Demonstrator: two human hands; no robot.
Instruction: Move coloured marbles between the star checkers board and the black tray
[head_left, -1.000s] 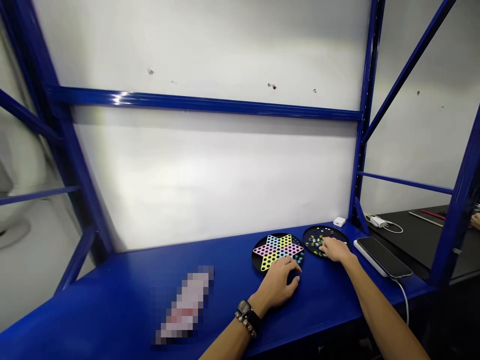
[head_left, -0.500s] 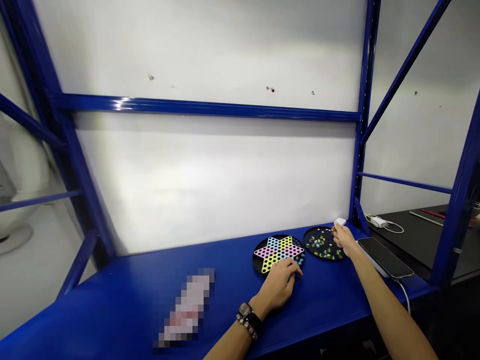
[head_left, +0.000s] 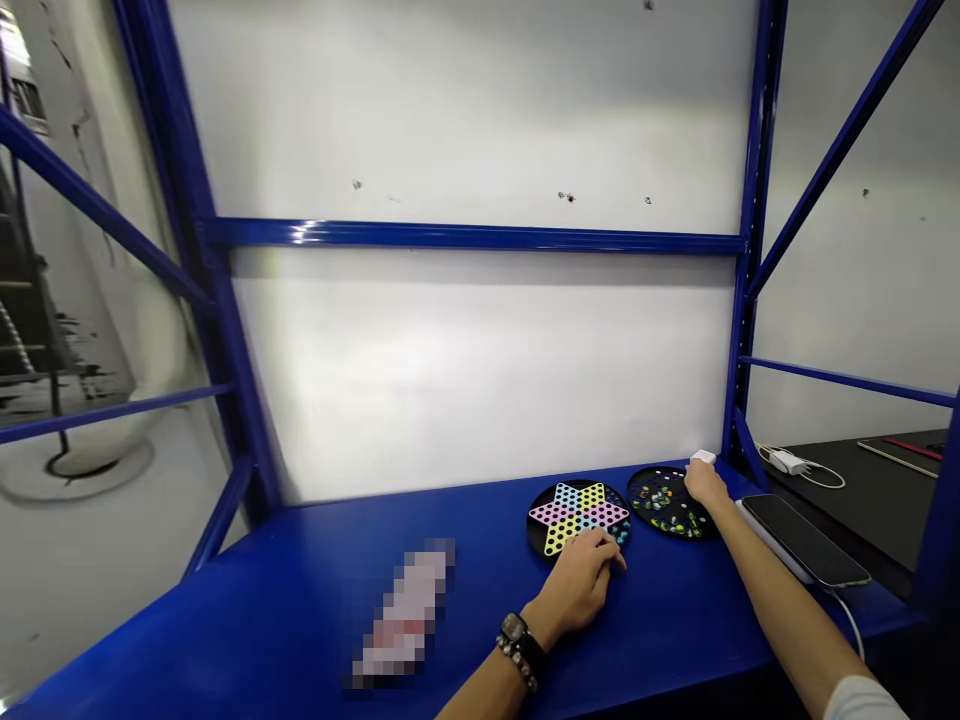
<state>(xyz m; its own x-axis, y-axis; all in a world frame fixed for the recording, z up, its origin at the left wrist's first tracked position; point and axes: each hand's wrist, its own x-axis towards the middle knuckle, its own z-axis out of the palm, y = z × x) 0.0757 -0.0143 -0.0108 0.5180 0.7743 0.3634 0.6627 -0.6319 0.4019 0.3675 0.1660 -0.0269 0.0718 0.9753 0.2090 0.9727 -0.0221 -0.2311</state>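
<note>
A round black board with a pastel star of holes [head_left: 577, 510] lies on the blue shelf [head_left: 300, 590]. Beside it on the right lies a round black tray of coloured marbles [head_left: 664, 502]. My left hand [head_left: 589, 580], with a watch and bead bracelet at the wrist, rests at the star board's near edge, fingers curled at a few marbles there. My right hand [head_left: 705, 487] is at the far right rim of the marble tray, fingers bent down, close to a small white box [head_left: 703, 458]. Whether it holds a marble is hidden.
A phone [head_left: 802, 540] on a white pad with a cable lies right of the tray. A blurred-out object [head_left: 409, 615] lies on the shelf's left part. Blue rack posts [head_left: 750, 300] frame the bay. A black table with a white charger [head_left: 791, 463] stands at right.
My right hand has moved from the middle of the marble tray to its far right rim. The left hand has stayed at the star board. The view has swung left.
</note>
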